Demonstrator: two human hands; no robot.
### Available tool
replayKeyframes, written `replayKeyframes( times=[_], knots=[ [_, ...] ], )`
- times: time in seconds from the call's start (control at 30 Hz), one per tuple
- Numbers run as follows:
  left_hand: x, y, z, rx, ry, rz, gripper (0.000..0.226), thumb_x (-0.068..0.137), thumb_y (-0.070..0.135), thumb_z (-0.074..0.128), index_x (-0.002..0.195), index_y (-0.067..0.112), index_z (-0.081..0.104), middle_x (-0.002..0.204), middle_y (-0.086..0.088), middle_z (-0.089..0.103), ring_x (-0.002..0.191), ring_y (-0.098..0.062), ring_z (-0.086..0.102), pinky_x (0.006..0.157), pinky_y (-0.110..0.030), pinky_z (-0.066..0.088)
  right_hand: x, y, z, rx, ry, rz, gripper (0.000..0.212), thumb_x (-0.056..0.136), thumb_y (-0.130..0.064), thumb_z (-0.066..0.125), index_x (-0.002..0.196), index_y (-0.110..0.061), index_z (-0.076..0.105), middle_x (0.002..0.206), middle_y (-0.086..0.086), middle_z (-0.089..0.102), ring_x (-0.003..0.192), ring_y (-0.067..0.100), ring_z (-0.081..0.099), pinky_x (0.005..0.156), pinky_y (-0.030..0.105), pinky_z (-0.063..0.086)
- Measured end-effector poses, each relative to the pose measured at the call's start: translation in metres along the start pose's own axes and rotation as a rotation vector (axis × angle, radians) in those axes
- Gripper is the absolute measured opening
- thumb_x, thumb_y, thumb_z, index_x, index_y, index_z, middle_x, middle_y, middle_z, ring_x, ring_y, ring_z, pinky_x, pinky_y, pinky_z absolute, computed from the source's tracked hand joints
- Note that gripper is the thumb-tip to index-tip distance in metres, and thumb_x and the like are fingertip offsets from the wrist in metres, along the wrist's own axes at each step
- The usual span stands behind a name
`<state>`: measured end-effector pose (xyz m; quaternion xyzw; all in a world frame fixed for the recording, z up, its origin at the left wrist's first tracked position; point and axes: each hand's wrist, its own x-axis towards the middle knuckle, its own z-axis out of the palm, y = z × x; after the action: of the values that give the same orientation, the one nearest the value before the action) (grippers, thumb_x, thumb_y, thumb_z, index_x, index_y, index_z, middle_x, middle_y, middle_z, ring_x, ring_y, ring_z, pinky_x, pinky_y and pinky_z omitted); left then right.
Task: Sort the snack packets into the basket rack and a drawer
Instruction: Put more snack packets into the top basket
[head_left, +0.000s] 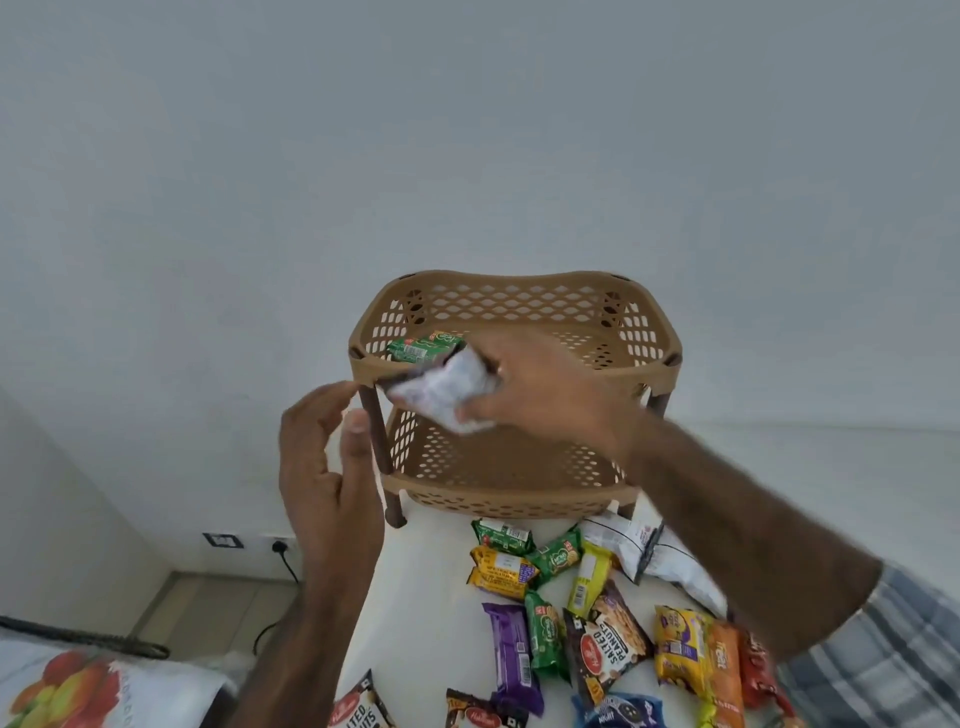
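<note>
nearest, the unsorted snack packets (597, 613) lie heaped on the white table (426, 597). above them the left hand (327, 467) hovers with fingers loosely spread, holding nothing, just beside the front left post (376, 441). the right hand (540, 395) pinches a white packet (447, 395) at the front rim of the basket rack (519, 280). it should lift the packet clear of that rim, then release it beside the green packet (423, 348) in the top basket.

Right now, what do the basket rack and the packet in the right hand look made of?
Basket rack: likely moulded plastic, matte tan, with lattice cut-outs. Packet in the right hand: thin glossy film, white, crinkled, probably plastic or foil.
</note>
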<state>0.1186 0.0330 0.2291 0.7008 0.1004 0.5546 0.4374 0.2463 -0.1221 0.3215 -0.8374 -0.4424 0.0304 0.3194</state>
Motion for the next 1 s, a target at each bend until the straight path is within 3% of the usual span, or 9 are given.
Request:
replayKeyframes(
  times=[0.1, 0.17, 0.27, 0.33, 0.37, 0.57, 0.67, 0.77, 1.0],
  knots=[
    [-0.006, -0.026, 0.003, 0.068, -0.049, -0.144, 0.013, 0.104, 0.030, 0.053, 0.108, 0.027, 0.065, 0.106, 0.020, 0.065, 0.099, 0.003, 0.063, 0.072, 0.000, 0.041, 0.032, 0.011, -0.049, 0.053, 0.095, 0.008, 0.041, 0.073, -0.027, 0.086, 0.109, -0.030, 0.067, 0.096, -0.018, 0.069, 0.082, -0.006, 0.066, 0.060, 0.006, 0.047],
    [-0.016, -0.046, 0.009, 0.134, -0.129, -0.239, 0.015, 0.103, 0.023, 0.055, 0.097, 0.029, 0.067, 0.096, 0.014, 0.070, 0.086, 0.005, 0.064, 0.061, -0.002, 0.043, 0.061, 0.029, -0.067, -0.107, 0.114, 0.013, 0.043, 0.072, -0.022, 0.084, 0.112, -0.019, 0.066, 0.102, -0.007, 0.069, 0.090, 0.010, 0.066, 0.065, 0.023, 0.050],
    [-0.040, -0.071, 0.019, 0.170, -0.243, -0.362, 0.018, 0.103, 0.031, 0.054, 0.093, 0.033, 0.068, 0.087, 0.010, 0.072, 0.079, -0.003, 0.067, 0.058, -0.019, 0.051, 0.102, 0.066, -0.062, -0.304, 0.050, 0.077, 0.034, 0.076, -0.011, 0.076, 0.106, -0.017, 0.061, 0.097, -0.002, 0.061, 0.082, 0.017, 0.056, 0.056, 0.024, 0.038],
    [-0.056, -0.083, 0.024, 0.189, -0.312, -0.411, 0.017, 0.102, 0.039, 0.054, 0.093, 0.034, 0.067, 0.082, 0.010, 0.071, 0.072, -0.012, 0.067, 0.058, -0.041, 0.054, 0.123, 0.092, -0.048, -0.385, 0.021, 0.126, 0.026, 0.081, -0.008, 0.069, 0.100, -0.017, 0.055, 0.096, 0.003, 0.061, 0.072, 0.012, 0.050, 0.052, 0.025, 0.031],
    [-0.063, -0.088, 0.027, 0.211, -0.351, -0.412, 0.017, 0.102, 0.039, 0.054, 0.094, 0.034, 0.067, 0.080, 0.010, 0.071, 0.070, -0.013, 0.067, 0.060, -0.042, 0.055, 0.132, 0.104, -0.040, -0.413, 0.026, 0.139, 0.024, 0.083, -0.007, 0.067, 0.100, -0.017, 0.053, 0.098, 0.005, 0.062, 0.069, 0.009, 0.048, 0.052, 0.025, 0.029],
    [-0.086, -0.107, 0.033, 0.330, -0.578, -0.386, 0.014, 0.102, 0.032, 0.056, 0.103, 0.041, 0.066, 0.093, 0.026, 0.068, 0.090, 0.008, 0.063, 0.071, -0.021, 0.052, 0.151, 0.139, -0.012, -0.453, -0.095, 0.176, 0.013, 0.091, -0.013, 0.065, 0.097, -0.018, 0.054, 0.099, 0.003, 0.063, 0.075, 0.012, 0.049, 0.055, 0.025, 0.031],
    [-0.091, -0.116, 0.027, 0.381, -0.638, -0.377, 0.015, 0.102, 0.029, 0.055, 0.107, 0.036, 0.067, 0.102, 0.021, 0.069, 0.092, 0.002, 0.064, 0.077, -0.018, 0.051, 0.151, 0.144, -0.009, -0.537, -0.195, 0.191, 0.016, 0.092, -0.002, 0.056, 0.101, -0.014, 0.057, 0.100, 0.004, 0.061, 0.074, 0.011, 0.046, 0.054, 0.026, 0.028],
    [-0.096, -0.122, 0.022, 0.415, -0.683, -0.374, 0.016, 0.103, 0.029, 0.054, 0.112, 0.033, 0.066, 0.109, 0.019, 0.068, 0.098, -0.003, 0.065, 0.086, -0.023, 0.054, 0.147, 0.143, -0.015, -0.516, -0.218, 0.201, 0.021, 0.091, 0.005, 0.050, 0.097, -0.009, 0.066, 0.107, 0.007, 0.066, 0.094, 0.020, 0.059, 0.061, 0.025, 0.038],
    [-0.111, -0.137, -0.031, 0.611, -0.873, -0.221, 0.037, 0.103, 0.045, 0.049, 0.137, 0.032, 0.055, 0.139, 0.013, 0.056, 0.125, -0.007, 0.052, 0.105, -0.022, 0.038, 0.103, 0.113, -0.037, -0.280, 0.136, 0.153, 0.029, 0.090, 0.000, 0.051, 0.094, -0.022, 0.071, 0.115, -0.001, 0.067, 0.105, 0.014, 0.061, 0.078, 0.019, 0.041]
  ],
)
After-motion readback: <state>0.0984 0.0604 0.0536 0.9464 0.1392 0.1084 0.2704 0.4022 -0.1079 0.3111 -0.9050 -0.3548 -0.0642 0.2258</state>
